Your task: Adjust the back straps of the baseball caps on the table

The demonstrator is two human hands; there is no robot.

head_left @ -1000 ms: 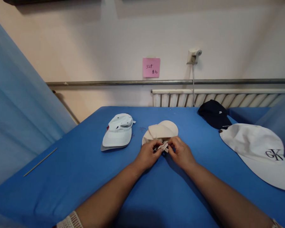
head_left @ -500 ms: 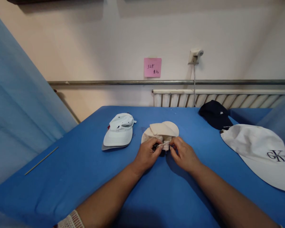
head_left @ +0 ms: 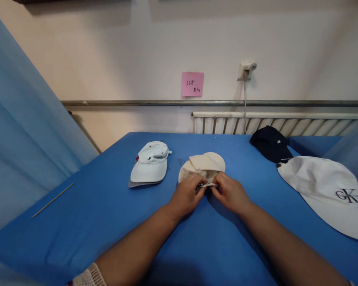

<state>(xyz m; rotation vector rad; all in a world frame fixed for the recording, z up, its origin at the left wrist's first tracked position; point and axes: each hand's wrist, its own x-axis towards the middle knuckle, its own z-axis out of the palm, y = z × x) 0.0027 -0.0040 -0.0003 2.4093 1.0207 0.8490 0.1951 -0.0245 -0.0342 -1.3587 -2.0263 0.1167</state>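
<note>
Head view: I see the left hand [head_left: 185, 194] and right hand [head_left: 232, 194] pinching the near edge of the beige cap [head_left: 209, 161], which lies just ahead of them, though the exact grip is hard to see.

A single camera on the wearer's head looks forward and down over the table [head_left: 113, 234], facing the wall [head_left: 155, 51] beyond. It sits close behind the work: the left arm [head_left: 137, 246] and right arm [head_left: 282, 240] enter from below, and the beige cap [head_left: 210, 161] lies just below mid-frame. The wide view takes in the table's far edge and crops its near side.
</note>
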